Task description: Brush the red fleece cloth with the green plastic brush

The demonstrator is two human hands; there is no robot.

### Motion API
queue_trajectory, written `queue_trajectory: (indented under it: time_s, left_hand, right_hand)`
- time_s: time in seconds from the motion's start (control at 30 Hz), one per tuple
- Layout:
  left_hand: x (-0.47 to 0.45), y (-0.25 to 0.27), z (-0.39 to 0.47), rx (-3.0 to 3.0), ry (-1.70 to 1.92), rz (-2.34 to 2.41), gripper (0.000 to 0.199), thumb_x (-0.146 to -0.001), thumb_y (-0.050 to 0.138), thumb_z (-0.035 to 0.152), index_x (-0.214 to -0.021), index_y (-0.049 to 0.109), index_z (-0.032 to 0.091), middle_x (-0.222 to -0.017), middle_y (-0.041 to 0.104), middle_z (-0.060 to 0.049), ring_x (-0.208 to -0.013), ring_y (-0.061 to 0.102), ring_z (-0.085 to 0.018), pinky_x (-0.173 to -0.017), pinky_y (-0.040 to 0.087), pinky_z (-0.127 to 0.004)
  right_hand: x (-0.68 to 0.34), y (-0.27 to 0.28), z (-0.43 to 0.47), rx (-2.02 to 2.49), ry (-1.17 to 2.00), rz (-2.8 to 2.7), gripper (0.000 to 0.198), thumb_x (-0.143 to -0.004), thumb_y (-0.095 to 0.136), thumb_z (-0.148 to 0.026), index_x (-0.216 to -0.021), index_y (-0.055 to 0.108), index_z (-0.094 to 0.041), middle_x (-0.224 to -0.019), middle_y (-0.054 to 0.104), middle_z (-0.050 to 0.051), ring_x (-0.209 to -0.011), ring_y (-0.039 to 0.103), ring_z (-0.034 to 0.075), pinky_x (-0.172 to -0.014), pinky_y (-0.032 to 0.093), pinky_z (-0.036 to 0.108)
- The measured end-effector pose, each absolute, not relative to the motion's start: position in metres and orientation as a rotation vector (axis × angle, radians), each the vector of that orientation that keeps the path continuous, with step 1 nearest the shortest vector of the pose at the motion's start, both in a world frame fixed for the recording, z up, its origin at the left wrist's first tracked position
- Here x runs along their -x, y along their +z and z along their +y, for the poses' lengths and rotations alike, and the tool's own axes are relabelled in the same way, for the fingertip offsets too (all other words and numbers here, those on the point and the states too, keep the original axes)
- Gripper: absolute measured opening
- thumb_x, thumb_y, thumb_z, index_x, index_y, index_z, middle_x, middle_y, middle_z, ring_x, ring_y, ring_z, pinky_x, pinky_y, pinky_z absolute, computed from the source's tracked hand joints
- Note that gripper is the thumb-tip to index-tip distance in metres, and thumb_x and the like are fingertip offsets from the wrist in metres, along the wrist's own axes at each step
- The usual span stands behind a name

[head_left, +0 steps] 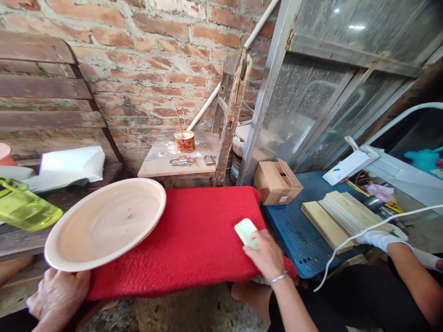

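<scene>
"What has the right hand?"
"Its fingers are closed on the near end of a pale green flat object, at the right part of the red cloth."
"And the left hand?"
"Beside the pale basin, just under its rim; its grip I cannot tell."

Nothing legible right now: that small white label on the cardboard box, by the far left corner of the blue table, is too tiny.
</scene>
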State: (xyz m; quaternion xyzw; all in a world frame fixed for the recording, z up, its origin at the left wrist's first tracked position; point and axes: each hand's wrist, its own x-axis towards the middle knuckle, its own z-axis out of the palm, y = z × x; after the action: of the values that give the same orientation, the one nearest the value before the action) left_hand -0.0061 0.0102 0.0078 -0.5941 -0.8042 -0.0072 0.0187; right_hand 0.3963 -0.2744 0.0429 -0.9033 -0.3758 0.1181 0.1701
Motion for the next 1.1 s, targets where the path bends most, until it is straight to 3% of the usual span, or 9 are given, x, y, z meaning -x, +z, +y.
queue_trajectory:
  time_s: [0.1, 0.2, 0.37, 0.5, 0.73, 0.87, 1.1]
  left_hand:
    - [0.001, 0.014, 0.011, 1.912, 0.141, -2.479, 0.05, -0.081, 0.043, 0.032, -0.126, 0.057, 0.017, -0.127, 0.062, -0.014, -0.107, 0.06, -0.028, -0.073, 0.041, -0.033]
    - [0.002, 0.013, 0.012, 1.909, 0.129, -2.496, 0.049, -0.082, 0.042, 0.034, -0.125, 0.058, 0.017, -0.126, 0.062, -0.014, -0.107, 0.059, -0.028, -0.072, 0.04, -0.033]
    - [0.007, 0.006, 0.014, 1.89, 0.082, -2.456, 0.042, -0.084, 0.045, 0.037, -0.12, 0.059, 0.022, -0.121, 0.063, -0.008, -0.106, 0.06, -0.027, -0.072, 0.039, -0.03]
    - [0.01, 0.004, 0.014, 1.939, 0.109, -2.425, 0.041, -0.085, 0.046, 0.038, -0.118, 0.06, 0.018, -0.122, 0.062, -0.011, -0.107, 0.06, -0.028, -0.074, 0.04, -0.031]
    - [0.014, -0.002, 0.015, 1.993, 0.092, -2.412, 0.046, -0.085, 0.04, 0.04, -0.118, 0.061, 0.015, -0.126, 0.059, -0.016, -0.111, 0.059, -0.033, -0.082, 0.046, -0.04]
    - [0.016, -0.005, 0.015, 2.029, 0.066, -2.399, 0.054, -0.087, 0.034, 0.045, -0.121, 0.061, 0.014, -0.127, 0.057, -0.019, -0.112, 0.058, -0.035, -0.086, 0.047, -0.044]
    - [0.015, -0.002, 0.013, 2.043, 0.046, -2.394, 0.057, -0.09, 0.028, 0.048, -0.124, 0.059, 0.014, -0.128, 0.057, -0.019, -0.114, 0.058, -0.036, -0.087, 0.048, -0.045]
  right_hand:
    - [-0.443, 0.045, -0.319, 2.78, 0.297, -0.74, 0.025, -0.078, 0.06, -0.049, -0.093, 0.064, -0.029, -0.096, 0.058, 0.003, -0.084, 0.061, 0.021, -0.071, 0.042, 0.032]
    - [-0.47, 0.04, -0.344, 2.828, 0.244, -0.483, 0.04, -0.076, 0.055, -0.056, -0.102, 0.066, -0.028, -0.097, 0.059, 0.008, -0.086, 0.062, 0.026, -0.075, 0.045, 0.037]
    - [-0.471, 0.026, -0.323, 2.401, 0.405, -0.47, 0.054, -0.071, 0.053, -0.063, -0.106, 0.067, -0.025, -0.108, 0.068, 0.008, -0.104, 0.062, 0.028, -0.09, 0.044, 0.037]
    - [-0.468, 0.019, -0.309, 2.276, 0.524, -0.504, 0.051, -0.07, 0.054, -0.06, -0.105, 0.068, -0.025, -0.107, 0.071, 0.006, -0.103, 0.063, 0.026, -0.089, 0.045, 0.034]
    - [-0.477, 0.018, -0.347, 2.732, 0.321, -0.416, 0.051, -0.073, 0.054, -0.057, -0.111, 0.069, -0.028, -0.096, 0.062, 0.009, -0.084, 0.063, 0.027, -0.079, 0.046, 0.04]
    - [-0.455, 0.025, -0.341, 2.547, 0.211, -0.501, 0.055, -0.07, 0.055, -0.064, -0.108, 0.067, -0.026, -0.098, 0.059, 0.007, -0.088, 0.061, 0.025, -0.081, 0.046, 0.037]
    - [-0.433, 0.027, -0.33, 2.503, 0.286, -0.721, 0.05, -0.071, 0.057, -0.055, -0.114, 0.064, -0.029, -0.098, 0.057, 0.003, -0.09, 0.061, 0.023, -0.082, 0.046, 0.036]
